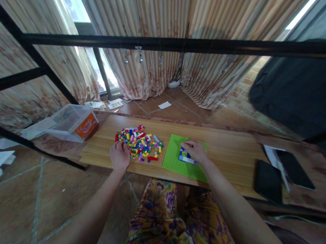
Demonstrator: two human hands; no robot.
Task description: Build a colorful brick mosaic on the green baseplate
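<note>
A pile of small toy building bricks (139,142) in many colours lies left of centre on a wooden board. At its near left edge rests my left hand (119,155), with fingers curled; whatever they may hold is hidden. Right of the pile is a green baseplate (172,157), bearing a low block of blue and white bricks (186,160). Over the far side of that block is my right hand (196,149), its thumb and fingers pinched together. Any brick between those fingertips is too small to make out, and the hand covers part of the block.
A clear plastic bin (66,121) with an orange label stands at the left end of the wooden board (230,152). At the right end lie a black tablet-like object (268,182) and a dark phone-like one (295,168). A black metal bar (167,44) crosses above the board's far side.
</note>
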